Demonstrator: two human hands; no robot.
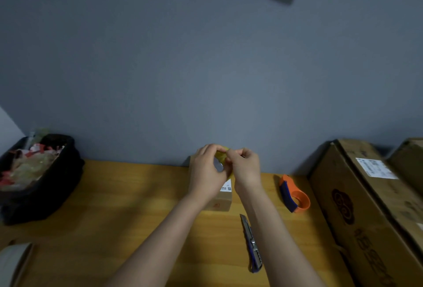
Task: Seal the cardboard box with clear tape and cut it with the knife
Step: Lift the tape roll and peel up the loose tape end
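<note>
Both hands, left hand (207,172) and right hand (246,168), pinch the tape roll (221,157) above the box (220,202); the knife (251,243) lies nearer than the box.

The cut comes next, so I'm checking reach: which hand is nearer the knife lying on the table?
Right. The right hand is up at the tape roll, beyond the knife; the left hand is further left.

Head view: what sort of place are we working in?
Likely a small packing station: a wooden table against a grey wall, labelled cartons on the right, an orange tape dispenser, and a bin of scraps.
</note>
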